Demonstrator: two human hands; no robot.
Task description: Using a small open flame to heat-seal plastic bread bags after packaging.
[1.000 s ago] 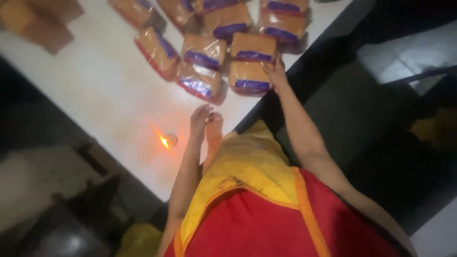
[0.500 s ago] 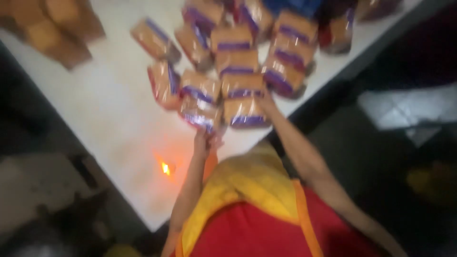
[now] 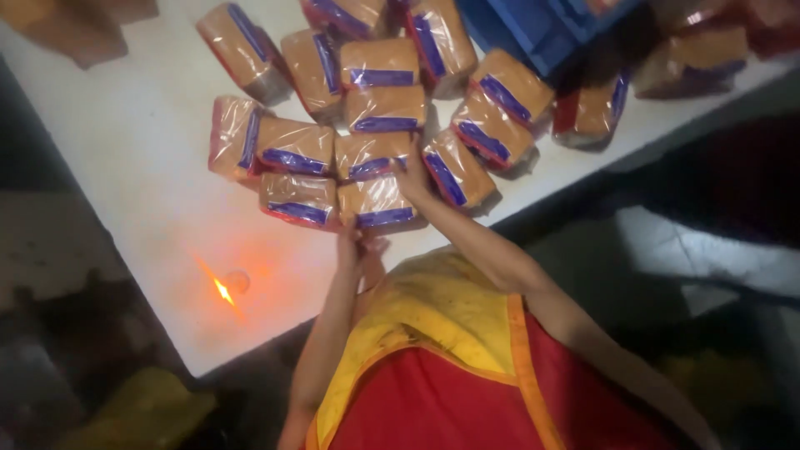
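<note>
Several wrapped bread loaves in clear bags with purple bands lie packed together on a white table [image 3: 125, 167]. My left hand [image 3: 357, 247] reaches up from below, and its fingers pinch the near end of the closest bread pack [image 3: 377, 202]. My right hand [image 3: 409, 177] lies with its fingers spread where that pack meets the neighbouring loaf [image 3: 457, 169]. Both forearms come out of a red and yellow garment [image 3: 450, 350] at the bottom.
A small lit candle flame [image 3: 223, 291] burns on the table left of my left hand, near the front edge. A blue crate [image 3: 533, 29] stands at the back right with more loaves around it. Brown packs [image 3: 75, 25] lie at the far left. The floor around is dark.
My left hand has moved from beside the flame up to the nearest bread pack. The view has shifted, so more loaves and the blue crate now show.
</note>
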